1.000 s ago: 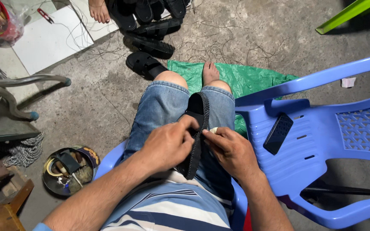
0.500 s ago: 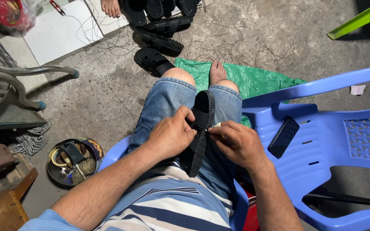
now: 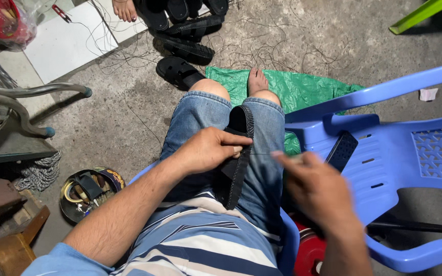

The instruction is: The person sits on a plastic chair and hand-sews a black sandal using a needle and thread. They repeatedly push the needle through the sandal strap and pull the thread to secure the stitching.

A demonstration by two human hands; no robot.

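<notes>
over bare concrete floor [image 3: 129, 117], my left hand [image 3: 208, 149] pins the black sandal [image 3: 237, 153] on my lap for steadiness while my blurred right hand [image 3: 315, 186] pinches a thread taut.

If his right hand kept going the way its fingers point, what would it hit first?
Probably the black sandal on his lap, held by the left hand. The right hand is blurred, fingers aimed up-left toward it; depth is hard to judge.

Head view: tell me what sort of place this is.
Probably an informal home workshop for making or mending sandals. The left hand holds a black sandal on the lap, more sandals lie on the concrete floor amid loose thread, and a tin of tools sits nearby.
</notes>
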